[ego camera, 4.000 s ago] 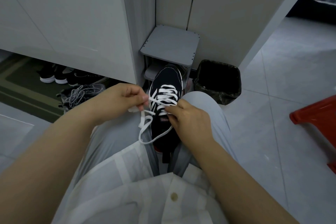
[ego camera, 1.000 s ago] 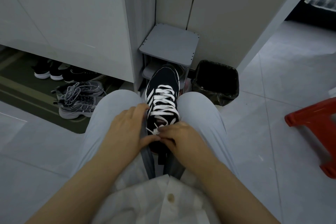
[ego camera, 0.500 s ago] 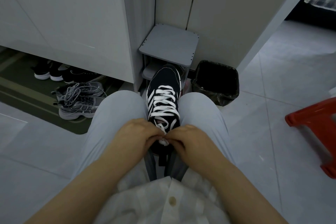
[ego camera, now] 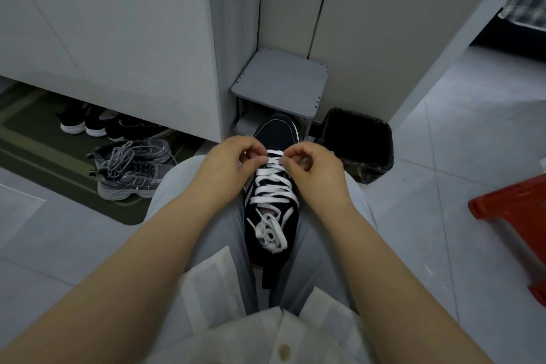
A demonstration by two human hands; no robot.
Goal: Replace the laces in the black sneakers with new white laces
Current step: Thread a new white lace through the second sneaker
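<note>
Left hand [ego camera: 233, 163]: fingers curled, thumb and forefinger pinched on a crossing of the white lace [ego camera: 273, 183] at the left edge of the lacing, near the toe. Right hand [ego camera: 313, 168]: the same pinch is held on the right edge, level with the left. The two hands are set just apart, with one lace band between them.

Change noted: half a second earlier both hands were closed together over the lace ends at the ankle opening. They have since been moved forward to the toe end, and a finished bow [ego camera: 270, 232] is uncovered. Four seconds earlier the ends were still loose.

The black sneaker [ego camera: 276, 130] is wedged between the knees, toe pointing away, on pale grey trousers [ego camera: 183, 186]. Its upper looks matt and fabric-like. The lace is flat, woven tape, run in horizontal bars and diagonals. The bow lies slack and slightly crumpled over the opening.

Further out: a grey shelf [ego camera: 280, 83] with a flat square top, and beside it a black bin [ego camera: 359, 142] lined with a glossy bag. A pair of grey sneakers [ego camera: 133, 168] with tangled grey laces lies on a dark mat [ego camera: 44, 157]. A red plastic stool [ego camera: 514, 210] is seen at the right edge, on glossy pale floor tiles.
</note>
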